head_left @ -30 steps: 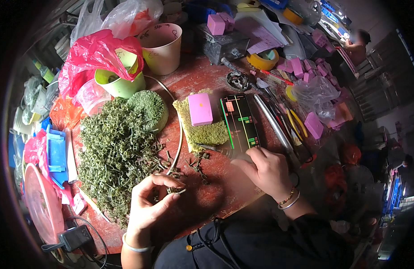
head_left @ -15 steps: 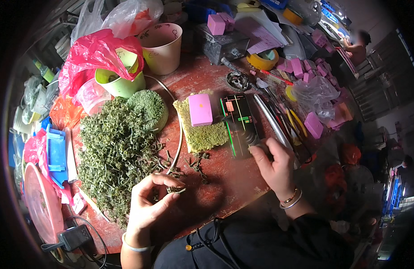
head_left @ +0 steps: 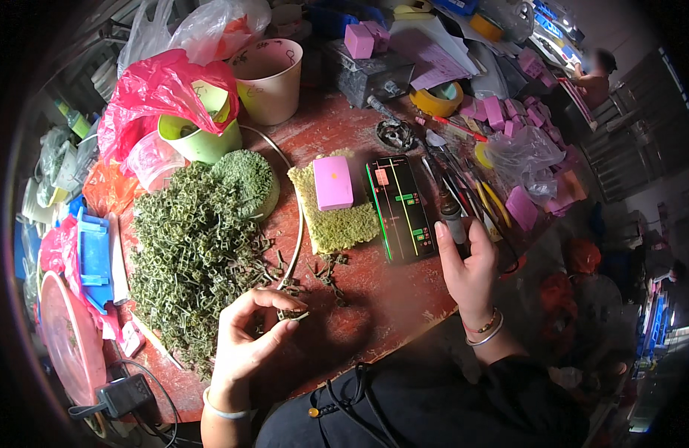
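Observation:
My left hand [head_left: 256, 334] hovers over the front of the red table, thumb and fingers closed on a small greenish bent piece [head_left: 291, 315]. It looks like those in the large heap [head_left: 199, 261] beside it. In my right hand [head_left: 470, 267] is a dark, pen-shaped handpiece [head_left: 452, 213], its narrow end pointing up and away. A phone [head_left: 400, 209] with a lit chart screen lies just left of that hand. Left of the phone, a pink block [head_left: 333, 183] rests on a yellowish rough sponge [head_left: 344, 232]. A few loose pieces [head_left: 329, 280] lie nearer me.
Behind the heap stand a green bucket [head_left: 203, 142], a pink plastic bag [head_left: 161, 89] and a white bucket [head_left: 270, 86]. Hand tools [head_left: 494, 201], yellow tape [head_left: 438, 99] and pink blocks [head_left: 509, 116] crowd the right. A pale cord [head_left: 300, 216] crosses the table. Another person [head_left: 594, 78] sits far right.
My right hand has moved right, away from the phone, and the handpiece has swung from pointing left to pointing upward. My left hand has stayed put.

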{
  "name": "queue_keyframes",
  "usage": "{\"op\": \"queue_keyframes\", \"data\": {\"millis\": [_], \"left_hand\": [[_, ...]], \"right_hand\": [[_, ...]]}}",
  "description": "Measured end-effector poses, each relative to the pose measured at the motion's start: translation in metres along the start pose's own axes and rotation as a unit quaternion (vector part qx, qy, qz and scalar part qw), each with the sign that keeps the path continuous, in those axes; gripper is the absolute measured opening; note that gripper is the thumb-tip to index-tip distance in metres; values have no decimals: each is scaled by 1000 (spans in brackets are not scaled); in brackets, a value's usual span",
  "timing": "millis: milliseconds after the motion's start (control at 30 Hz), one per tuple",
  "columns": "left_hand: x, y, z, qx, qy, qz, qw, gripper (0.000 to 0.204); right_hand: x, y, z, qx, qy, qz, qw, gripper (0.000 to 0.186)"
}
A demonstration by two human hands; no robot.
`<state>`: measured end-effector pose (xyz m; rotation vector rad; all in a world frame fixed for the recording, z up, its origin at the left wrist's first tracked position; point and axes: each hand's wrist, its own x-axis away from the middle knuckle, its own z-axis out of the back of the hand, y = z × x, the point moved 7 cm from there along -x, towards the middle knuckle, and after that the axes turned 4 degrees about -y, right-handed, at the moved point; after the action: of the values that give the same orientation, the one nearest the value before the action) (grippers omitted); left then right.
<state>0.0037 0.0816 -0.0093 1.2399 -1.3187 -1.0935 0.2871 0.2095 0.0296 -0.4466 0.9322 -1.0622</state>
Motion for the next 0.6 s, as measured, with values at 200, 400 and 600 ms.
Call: {"op": "queue_keyframes", "data": {"millis": [200, 400, 600], "left_hand": [[0, 1, 0, 3, -4, -3, 1000, 19], [0, 2, -1, 14, -2, -2, 1000, 19], [1, 1, 1, 10, -5, -1, 1000, 19]], "right_hand": [[1, 2, -6, -63, -27, -58, 996, 16], [-1, 0, -9, -37, -38, -36, 998, 10], [2, 6, -7, -75, -8, -41, 996, 13]]}}
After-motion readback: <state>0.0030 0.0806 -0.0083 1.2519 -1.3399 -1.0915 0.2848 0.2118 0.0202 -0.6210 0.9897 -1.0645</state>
